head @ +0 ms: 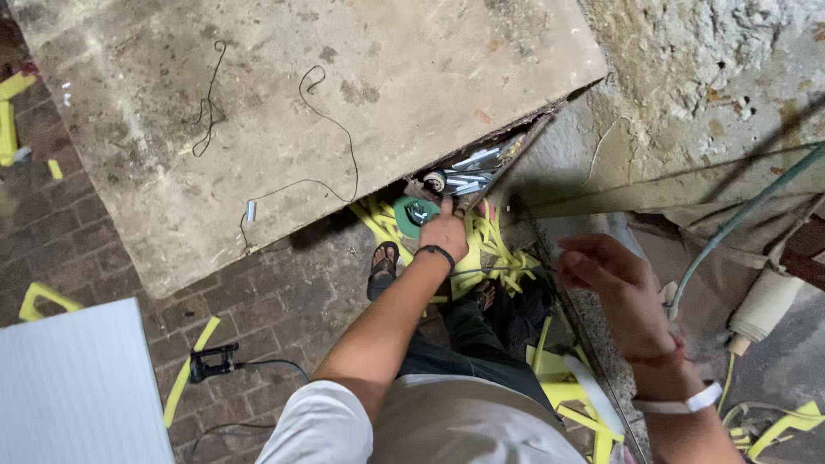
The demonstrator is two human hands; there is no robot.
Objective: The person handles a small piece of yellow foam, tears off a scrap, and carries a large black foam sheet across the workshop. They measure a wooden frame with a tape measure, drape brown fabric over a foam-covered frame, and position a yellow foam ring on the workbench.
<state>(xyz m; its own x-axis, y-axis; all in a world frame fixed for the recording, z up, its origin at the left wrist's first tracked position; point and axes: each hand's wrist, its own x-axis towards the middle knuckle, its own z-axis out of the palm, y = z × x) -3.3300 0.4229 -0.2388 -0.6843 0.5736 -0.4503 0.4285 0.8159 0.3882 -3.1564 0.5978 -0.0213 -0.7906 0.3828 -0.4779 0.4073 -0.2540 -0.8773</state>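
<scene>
**Hand on the green disc under the slab**

The left hand [444,232] closes on a green round disc [412,215] at the stone slab [284,112] edge, near 12 o'clock. The right hand [614,288], at 3 o'clock, half-curled, pinches something thin. Yellow strips [490,249] lie beneath.

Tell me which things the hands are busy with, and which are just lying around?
In use:
left hand reaching to the green disc and metal rods
right hand by the stone ledge

Lying about:
yellow strips
white board
black wire
green hose

Left hand [445,230] reaches far forward, seemingly gripping; right hand [606,273] hovers, fingers curled.
</scene>
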